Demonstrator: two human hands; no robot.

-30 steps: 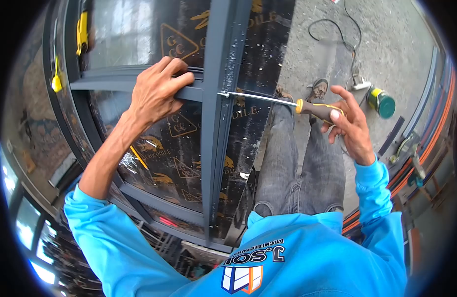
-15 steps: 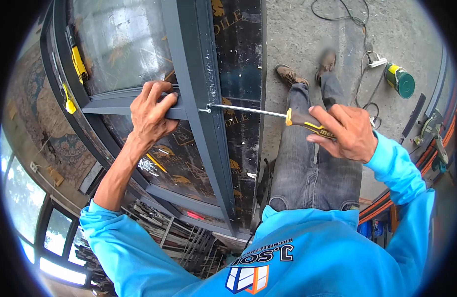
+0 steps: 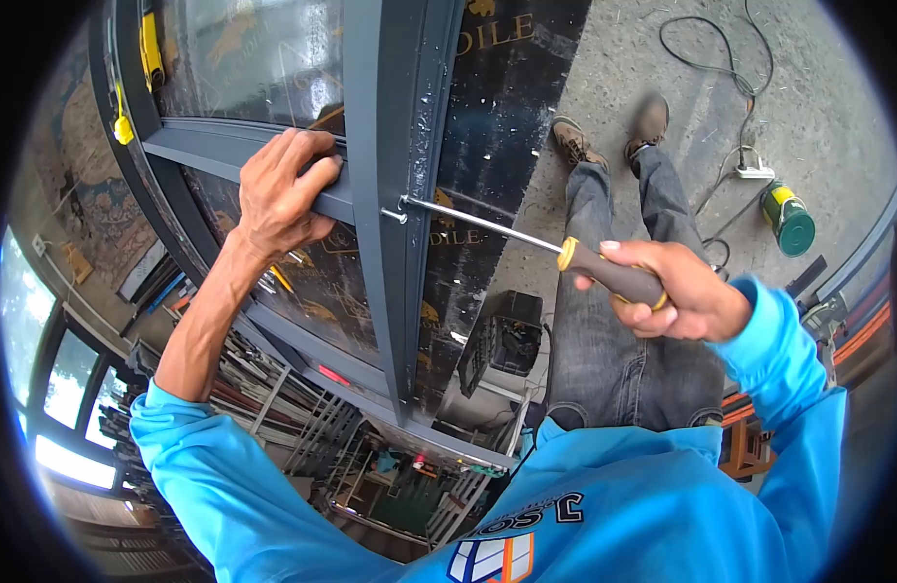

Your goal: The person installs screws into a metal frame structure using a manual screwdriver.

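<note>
In my right hand [image 3: 677,291] is a screwdriver [image 3: 619,275] with a dark and yellow handle, my fingers wrapped around it. Its long metal shaft points left, and the tip meets a screw [image 3: 403,203] at the side of the dark grey metal frame [image 3: 371,107]. A second screw [image 3: 394,216] sticks out just beside that one. My left hand [image 3: 285,189] is closed over the frame's crossbar [image 3: 201,146], left of the upright.
A yellow tool [image 3: 151,53] and a yellow tag [image 3: 123,128] are at the frame's far left. A green container [image 3: 791,223], a power strip [image 3: 757,173] and a cable lie on the floor. A black crate [image 3: 502,340] stands below the bench, near metal lengths.
The view has shifted, showing the crate. My right hand has changed its hold on the screwdriver handle, which has turned. My left hand still grips the crossbar.
</note>
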